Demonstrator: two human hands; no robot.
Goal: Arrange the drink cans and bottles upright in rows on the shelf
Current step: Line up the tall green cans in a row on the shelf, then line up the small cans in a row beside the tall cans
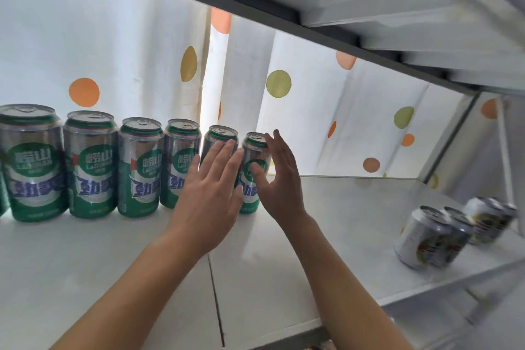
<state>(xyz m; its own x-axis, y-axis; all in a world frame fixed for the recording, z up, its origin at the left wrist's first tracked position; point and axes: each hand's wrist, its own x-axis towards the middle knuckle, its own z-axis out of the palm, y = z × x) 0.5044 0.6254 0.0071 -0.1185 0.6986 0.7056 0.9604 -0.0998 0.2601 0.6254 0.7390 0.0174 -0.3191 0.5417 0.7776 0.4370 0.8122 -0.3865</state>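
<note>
Reaching into a white shelf (326,221), 2 bare hands frame the end of a row of beer cans. The fingers of the left hand (211,187) are straight and spread, laid flat against the front of the 5th can (220,136). The fingers of the right hand (277,176) are straight and slightly parted, with the thumb reaching across the label of the 6th can (254,148), the last on the right; the palm stands just beside that can's right side. Neither hand is curled round a can. Both forearms run down toward the bottom edge of the view.

The shelf board is pale and smooth, with a dark seam (217,301) running front to back under the left forearm. Behind it hangs a white curtain (113,45) printed with orange, yellow and green dots, lit from behind. A grey metal shelf (369,8) crosses overhead.

6 green and silver cans (91,165) stand upright in a row along the back, touching or nearly touching, with Chinese lettering and pull tabs on top. Well apart, at the far right of the shelf, a cluster of silver cans (431,236) stands blurred, so their labels cannot be read.
</note>
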